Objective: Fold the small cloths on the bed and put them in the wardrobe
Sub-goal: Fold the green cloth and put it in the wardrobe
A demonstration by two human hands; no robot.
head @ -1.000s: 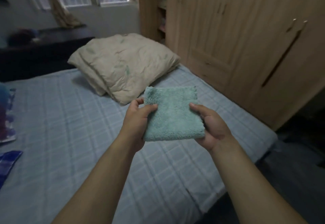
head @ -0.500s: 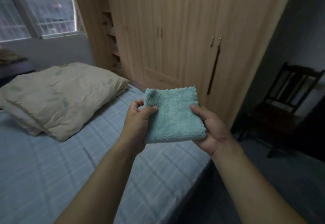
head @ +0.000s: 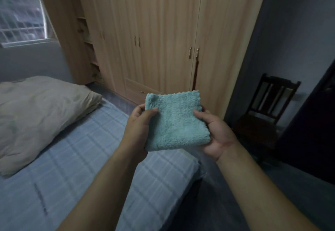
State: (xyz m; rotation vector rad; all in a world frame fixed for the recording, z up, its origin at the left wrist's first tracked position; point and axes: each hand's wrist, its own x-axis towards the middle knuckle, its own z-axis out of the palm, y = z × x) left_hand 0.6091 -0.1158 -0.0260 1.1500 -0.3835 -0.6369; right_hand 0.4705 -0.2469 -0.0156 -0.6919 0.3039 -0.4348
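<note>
Teal fleece cloth (head: 176,120), folded into a thick square, is held in the air above the near corner of the bed, in front of the wardrobe and not yet in it. The left hand (head: 138,129) pinches its left edge, thumb on top and fingers curled behind. The right hand (head: 216,133) grips the right edge, thumb across the pile and palm beneath. The fold looks plump and loose, so the risk I see is that when one hand lets go to reach for a door, the layers may spring open, or the cloth may slip from a single pinch and drop to the floor. Below the hands lies the bed with its pale blue checked sheet (head: 81,158), and a crumpled cream pillow (head: 39,111) sits at its far left. Ahead stands the tall light wooden wardrobe (head: 163,31). Its nearest doors, with small metal handles (head: 193,52), look closed or nearly so, and they are what stands in the way. Open shelves (head: 85,40) show at its left end, by the barred window (head: 20,13). A dark wooden chair (head: 262,114) stands well apart on the right.
</note>
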